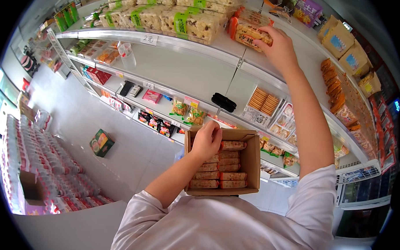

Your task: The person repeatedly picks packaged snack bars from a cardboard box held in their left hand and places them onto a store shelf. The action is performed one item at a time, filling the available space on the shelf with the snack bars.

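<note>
The red-trimmed pastry packet [246, 31] is at the upper shelf [304, 51], its right end pinched by your right hand [277, 45]. Green-banded pastry packs [162, 20] sit leftward. Your left hand [207, 142] curls over the cardboard box [253, 166] (wrapped bars [232, 175] inside), its exact grip unclear.

Bold dark characters stand on the green bands of the stacked pale puffed-grain blocks [181, 25], and dark characters cross the orange-red wrapped snack pack [245, 30]. A white price card [149, 39] on the top shelf [194, 48] bears a numeral and a currency character, as does a smaller card [148, 85] on the shelf below [180, 71]. Pale characters mark the purple bag [307, 10]; other print is too small to read.
</note>
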A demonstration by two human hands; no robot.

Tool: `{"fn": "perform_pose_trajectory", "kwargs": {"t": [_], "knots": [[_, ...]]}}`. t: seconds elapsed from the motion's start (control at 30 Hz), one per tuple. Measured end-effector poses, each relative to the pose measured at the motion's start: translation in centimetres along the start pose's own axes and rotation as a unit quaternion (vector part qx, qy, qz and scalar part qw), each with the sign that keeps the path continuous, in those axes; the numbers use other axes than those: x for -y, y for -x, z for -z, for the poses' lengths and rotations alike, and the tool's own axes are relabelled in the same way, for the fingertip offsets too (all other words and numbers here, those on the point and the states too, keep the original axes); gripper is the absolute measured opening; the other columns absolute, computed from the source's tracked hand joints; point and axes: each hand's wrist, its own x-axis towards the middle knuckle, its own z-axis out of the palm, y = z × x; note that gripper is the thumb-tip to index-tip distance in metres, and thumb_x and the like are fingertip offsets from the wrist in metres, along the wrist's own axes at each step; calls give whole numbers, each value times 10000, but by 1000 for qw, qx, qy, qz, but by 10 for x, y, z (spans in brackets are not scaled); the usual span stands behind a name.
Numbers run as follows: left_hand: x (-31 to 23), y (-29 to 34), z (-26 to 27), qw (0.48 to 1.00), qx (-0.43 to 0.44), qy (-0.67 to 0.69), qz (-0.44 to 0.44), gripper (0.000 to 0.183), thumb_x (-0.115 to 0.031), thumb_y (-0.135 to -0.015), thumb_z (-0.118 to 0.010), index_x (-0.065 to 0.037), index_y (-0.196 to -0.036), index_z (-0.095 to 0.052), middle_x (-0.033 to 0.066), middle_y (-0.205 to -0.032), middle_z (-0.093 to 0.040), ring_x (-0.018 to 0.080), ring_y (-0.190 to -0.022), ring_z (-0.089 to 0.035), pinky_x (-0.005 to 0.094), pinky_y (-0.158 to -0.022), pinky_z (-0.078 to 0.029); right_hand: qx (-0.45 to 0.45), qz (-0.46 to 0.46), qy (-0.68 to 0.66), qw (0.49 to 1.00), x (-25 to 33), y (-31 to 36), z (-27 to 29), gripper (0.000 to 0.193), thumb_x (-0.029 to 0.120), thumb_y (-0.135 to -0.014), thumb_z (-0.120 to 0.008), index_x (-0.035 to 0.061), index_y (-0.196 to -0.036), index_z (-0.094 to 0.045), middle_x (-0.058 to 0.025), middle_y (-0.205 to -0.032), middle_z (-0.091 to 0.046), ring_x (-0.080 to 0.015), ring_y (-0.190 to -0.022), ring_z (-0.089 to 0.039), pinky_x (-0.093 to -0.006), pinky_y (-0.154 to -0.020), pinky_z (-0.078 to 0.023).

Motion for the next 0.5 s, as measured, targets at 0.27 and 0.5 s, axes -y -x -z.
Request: {"fn": "perform_pose_trajectory", "kwargs": {"t": [0.27,0.5], "knots": [[3,0,-4,1000,3,-2,-8,98,-31,-898,-634,-11,-902,-538,164,-801,-593,322,-655,-589,392,-597,-476,4,46,144,988,-7,-15,-24,423,329,-863,-741,93,-1208,-672,-80,-1218,-649,-302,-1170,-576,-411,-950,-487],[6,-4,-5,1000,10,5,2,108,-18,-886,-638,-4,-873,-532,157,-780,-576,303,-618,-568,385,-568,-460,28,40,186,981,2,-4,-12,442,233,-928,-663,120,-1346,-574,-94,-1333,-606,-316,-1263,-540,-467,-1047,-417]]}}
